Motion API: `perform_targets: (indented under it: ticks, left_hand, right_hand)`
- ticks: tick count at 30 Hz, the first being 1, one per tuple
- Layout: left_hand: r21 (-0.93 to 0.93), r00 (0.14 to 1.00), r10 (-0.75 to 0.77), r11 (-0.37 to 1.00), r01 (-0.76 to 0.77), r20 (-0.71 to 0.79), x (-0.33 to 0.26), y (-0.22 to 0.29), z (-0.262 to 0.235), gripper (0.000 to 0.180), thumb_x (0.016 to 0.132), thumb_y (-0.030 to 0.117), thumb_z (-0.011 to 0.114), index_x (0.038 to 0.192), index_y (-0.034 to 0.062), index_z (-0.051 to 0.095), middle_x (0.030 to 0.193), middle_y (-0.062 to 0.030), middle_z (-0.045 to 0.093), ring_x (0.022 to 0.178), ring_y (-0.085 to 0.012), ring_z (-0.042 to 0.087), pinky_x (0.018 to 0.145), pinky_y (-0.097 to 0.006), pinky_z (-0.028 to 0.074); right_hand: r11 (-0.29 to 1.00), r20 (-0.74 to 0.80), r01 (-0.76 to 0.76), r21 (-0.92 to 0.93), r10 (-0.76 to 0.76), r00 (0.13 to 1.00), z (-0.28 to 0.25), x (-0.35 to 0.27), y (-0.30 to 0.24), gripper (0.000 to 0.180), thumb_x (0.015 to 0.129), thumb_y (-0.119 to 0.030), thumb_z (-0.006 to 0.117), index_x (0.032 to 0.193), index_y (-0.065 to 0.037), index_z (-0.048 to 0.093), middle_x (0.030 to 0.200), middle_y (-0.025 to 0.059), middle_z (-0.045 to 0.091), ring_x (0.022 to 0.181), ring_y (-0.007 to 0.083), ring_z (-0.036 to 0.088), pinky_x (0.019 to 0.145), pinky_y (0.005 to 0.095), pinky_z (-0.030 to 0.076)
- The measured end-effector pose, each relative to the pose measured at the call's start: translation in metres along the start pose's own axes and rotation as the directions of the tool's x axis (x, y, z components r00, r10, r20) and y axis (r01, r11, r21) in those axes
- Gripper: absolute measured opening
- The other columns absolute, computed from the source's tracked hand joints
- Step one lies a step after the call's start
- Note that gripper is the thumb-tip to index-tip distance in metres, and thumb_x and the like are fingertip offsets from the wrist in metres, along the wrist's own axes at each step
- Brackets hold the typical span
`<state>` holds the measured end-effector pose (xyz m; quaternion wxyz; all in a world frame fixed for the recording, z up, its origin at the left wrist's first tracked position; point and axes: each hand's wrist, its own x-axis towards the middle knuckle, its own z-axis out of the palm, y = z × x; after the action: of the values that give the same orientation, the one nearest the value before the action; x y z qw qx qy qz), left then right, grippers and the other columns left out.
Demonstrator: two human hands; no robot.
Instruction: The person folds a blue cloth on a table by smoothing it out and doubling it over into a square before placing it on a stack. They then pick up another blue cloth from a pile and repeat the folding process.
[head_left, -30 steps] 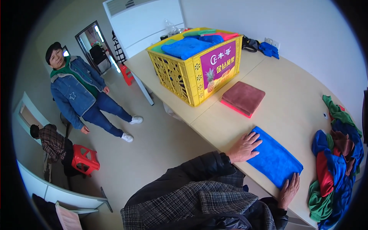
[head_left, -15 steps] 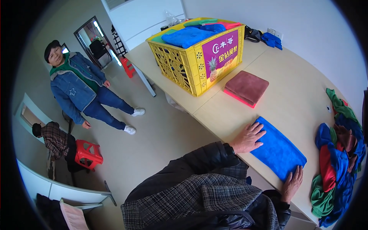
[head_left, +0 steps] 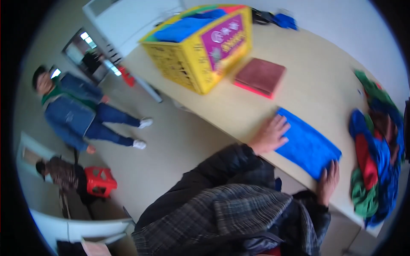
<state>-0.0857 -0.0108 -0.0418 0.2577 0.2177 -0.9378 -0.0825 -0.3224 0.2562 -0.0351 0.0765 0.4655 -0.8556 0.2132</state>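
Observation:
A folded blue towel (head_left: 305, 143) lies flat on the light wooden table, long and narrow, along the front edge. At its left end my left hand (head_left: 271, 133) rests with the fingers stretched out over the cloth's edge. My right hand (head_left: 328, 181) touches the opposite end near the corner, fingers extended and blurred a little by motion. Neither hand is closed around the cloth. Beyond the towel sits a small stack of folded cloths (head_left: 261, 77), brown on top and red or pink below.
A yellow plastic crate (head_left: 179, 64) filled with folded cloths stands at the table's far left. Crumpled blue, red, green and brown cloths (head_left: 378, 158) are heaped at the right. Across the room a person (head_left: 81, 113) stands; another sits by a red stool (head_left: 101, 181).
The whole view has shifted, so the table and crate appear higher and further left, with some blur. Both hands remain at the blue towel's ends, with no clear change in its fold.

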Motion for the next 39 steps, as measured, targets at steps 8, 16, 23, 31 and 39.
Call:
perform_targets:
  ticks: [8,16,23,31,39]
  left_hand:
    - [0.155,0.996,-0.036,0.988,0.023,0.082,0.011,-0.008,-0.01,0.056,0.097,0.038,0.059,0.142,0.0063,0.051,0.152,-0.0162,0.045,0.143,-0.0358,0.038,0.119,-0.052,0.026]
    - [-0.022,0.967,0.167,0.986,-0.165,0.192,0.05,0.037,0.023,0.058,0.1,0.043,0.053,0.148,0.0128,0.047,0.158,-0.0146,0.039,0.148,-0.0335,0.032,0.12,-0.055,0.022]
    - [0.157,0.969,0.081,0.98,-0.12,0.232,0.047,0.005,0.027,0.059,0.103,0.046,0.045,0.154,0.0168,0.039,0.16,-0.0114,0.035,0.149,-0.0317,0.029,0.121,-0.053,0.02]
    - [0.221,0.986,0.016,0.974,-0.053,0.168,0.044,-0.016,0.016,0.061,0.103,0.048,0.045,0.154,0.0167,0.038,0.157,-0.0121,0.039,0.147,-0.0316,0.032,0.119,-0.054,0.021]
    - [0.2,0.954,0.127,0.962,-0.185,0.271,0.069,-0.004,-0.004,0.053,0.096,0.034,0.062,0.141,0.0076,0.052,0.135,-0.0134,0.057,0.129,-0.032,0.05,0.109,-0.048,0.036]
  right_hand:
    - [0.973,0.098,0.087,-0.216,-0.067,0.993,-0.025,0.027,-0.02,0.052,0.096,-0.029,0.06,0.141,-0.006,0.051,0.146,0.016,0.05,0.135,0.036,0.045,0.114,0.0468,0.034]
    - [0.977,0.022,0.212,-0.025,-0.212,0.977,0.036,0.06,-0.093,0.055,0.097,-0.035,0.059,0.144,-0.008,0.049,0.149,0.0158,0.048,0.139,0.0386,0.041,0.114,0.0529,0.032]
    - [0.981,0.088,0.168,-0.1,-0.16,0.983,0.044,0.069,-0.061,0.06,0.101,-0.045,0.048,0.15,-0.012,0.044,0.156,0.0138,0.041,0.147,0.0377,0.032,0.12,0.0532,0.024]
    - [0.977,0.034,-0.02,-0.214,0.028,0.999,0.024,0.054,-0.006,0.059,0.104,-0.049,0.04,0.151,-0.013,0.042,0.158,0.012,0.038,0.148,0.0358,0.031,0.12,0.054,0.024]
    - [0.944,0.034,0.074,-0.322,-0.067,0.997,0.005,0.034,-0.051,0.059,0.101,-0.04,0.052,0.151,-0.012,0.042,0.157,0.0133,0.038,0.147,0.0355,0.031,0.119,0.0559,0.024]
